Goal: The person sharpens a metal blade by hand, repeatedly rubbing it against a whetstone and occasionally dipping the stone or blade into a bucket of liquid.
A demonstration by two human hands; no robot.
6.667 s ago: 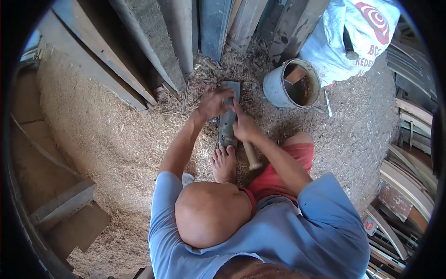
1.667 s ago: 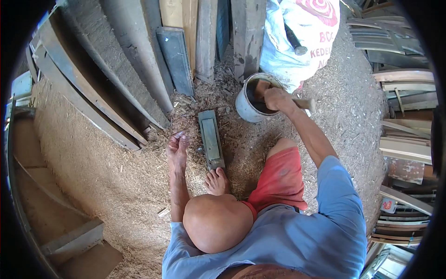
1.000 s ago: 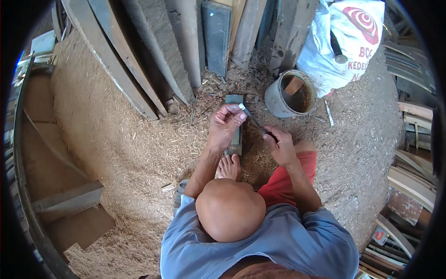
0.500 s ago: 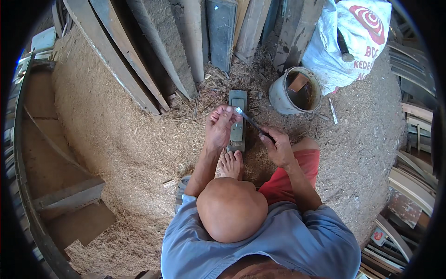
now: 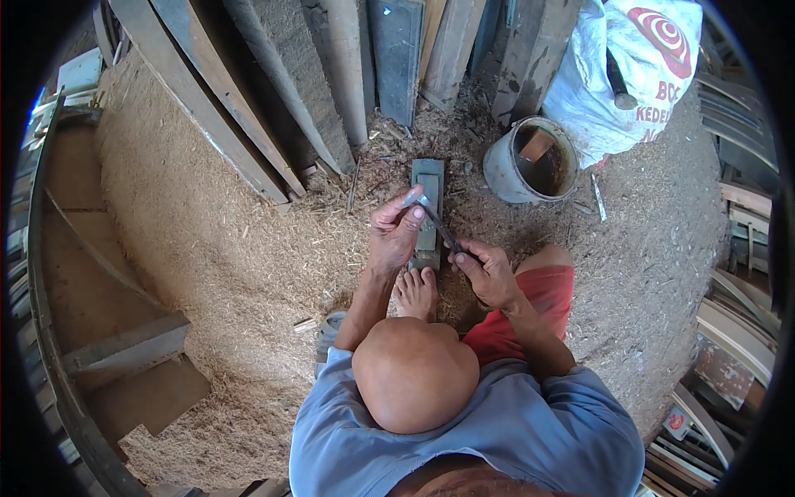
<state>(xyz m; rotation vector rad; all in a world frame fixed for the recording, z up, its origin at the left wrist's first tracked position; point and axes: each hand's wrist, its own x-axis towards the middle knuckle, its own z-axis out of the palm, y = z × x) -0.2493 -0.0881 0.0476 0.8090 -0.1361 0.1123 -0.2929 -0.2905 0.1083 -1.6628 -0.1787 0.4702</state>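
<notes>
A slim chisel (image 5: 440, 222) with a dark shaft and a shiny flat tip slants above a sharpening stone (image 5: 427, 235). My right hand (image 5: 489, 273) is closed around its dark lower end. At the shiny tip, the thumb and fingers of my left hand (image 5: 394, 236) are pinched together on the metal. The grey-green stone lies on a longer narrow block (image 5: 428, 165) on the ground, partly hidden by my left hand and the chisel. My bare foot (image 5: 416, 294) is at the near end of the block.
A white bucket (image 5: 507, 176) with murky water and a brown wooden piece stands right of the stone. Behind it is a white sack (image 5: 596, 124) with a hammer-like tool (image 5: 617, 83). Planks (image 5: 290, 91) lean at the back; curved wooden parts (image 5: 737, 340) line the right. Shavings cover the ground.
The chisel has turned steeper, its lower end coming nearer to me with my right hand. My left fingers have shifted so the thumb now lies along the tip.
</notes>
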